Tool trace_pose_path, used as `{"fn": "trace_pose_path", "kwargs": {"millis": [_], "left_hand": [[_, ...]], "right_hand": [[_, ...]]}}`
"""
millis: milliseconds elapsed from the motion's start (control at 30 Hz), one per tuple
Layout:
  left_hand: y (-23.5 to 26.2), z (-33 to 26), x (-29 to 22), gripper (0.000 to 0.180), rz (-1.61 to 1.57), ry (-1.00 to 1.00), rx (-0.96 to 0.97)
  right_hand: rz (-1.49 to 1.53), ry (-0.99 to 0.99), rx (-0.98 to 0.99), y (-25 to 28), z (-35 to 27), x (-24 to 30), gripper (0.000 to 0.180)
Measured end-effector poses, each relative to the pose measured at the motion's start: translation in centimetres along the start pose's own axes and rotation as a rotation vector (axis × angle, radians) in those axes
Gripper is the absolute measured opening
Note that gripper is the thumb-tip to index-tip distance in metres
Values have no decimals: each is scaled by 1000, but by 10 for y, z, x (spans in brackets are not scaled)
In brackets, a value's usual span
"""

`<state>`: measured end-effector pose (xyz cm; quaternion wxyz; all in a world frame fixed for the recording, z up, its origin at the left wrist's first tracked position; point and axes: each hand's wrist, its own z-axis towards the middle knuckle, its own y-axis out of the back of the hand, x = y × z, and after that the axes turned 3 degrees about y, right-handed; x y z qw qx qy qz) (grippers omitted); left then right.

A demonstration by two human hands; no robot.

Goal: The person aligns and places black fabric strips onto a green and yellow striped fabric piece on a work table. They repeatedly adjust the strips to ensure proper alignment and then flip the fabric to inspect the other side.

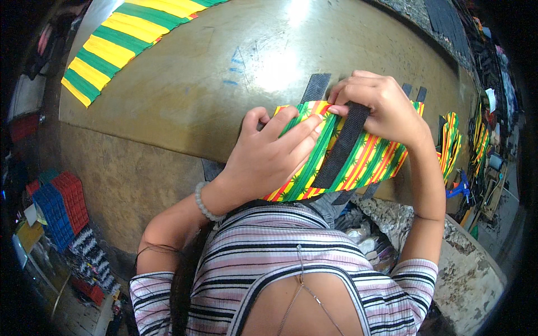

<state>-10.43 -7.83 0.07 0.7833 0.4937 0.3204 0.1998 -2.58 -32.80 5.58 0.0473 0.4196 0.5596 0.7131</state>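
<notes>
In front of me lies a piece of striped fabric (pixel 367 162) in green, yellow and red with a leaf print. A black webbing strap (pixel 340 148) runs across its front. The fingers of my left hand (pixel 269 148) are stretched over the fabric's left part, pressing on it. At the far edge my right hand (pixel 381 103) is closed, its thumb and fingers pinching the fabric beside the strap's upper end. Another black strap end (pixel 316 87) sticks out past the far edge, between the hands. What lies under my right fingers is partly hidden.
The fabric is at the near edge of a worn brown table (pixel 185 106). A green and yellow striped cloth (pixel 120 42) lies at the far left. More patterned pieces (pixel 450 140) hang at the right, near a blue glue gun (pixel 460 186). Blue and red crates (pixel 59 207) stand lower left.
</notes>
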Motion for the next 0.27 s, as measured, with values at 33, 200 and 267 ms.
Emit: {"fn": "trace_pose_path", "kwargs": {"millis": [33, 200, 267], "left_hand": [[0, -1, 0, 35, -9, -5, -1], [-1, -2, 2, 36, -38, -20, -3], [0, -2, 1, 38, -31, -18, 3]], "right_hand": [[-25, -18, -2, -1, 0, 3, 11], [-104, -124, -4, -2, 2, 18, 10], [-111, -157, -13, -1, 5, 21, 11]]}}
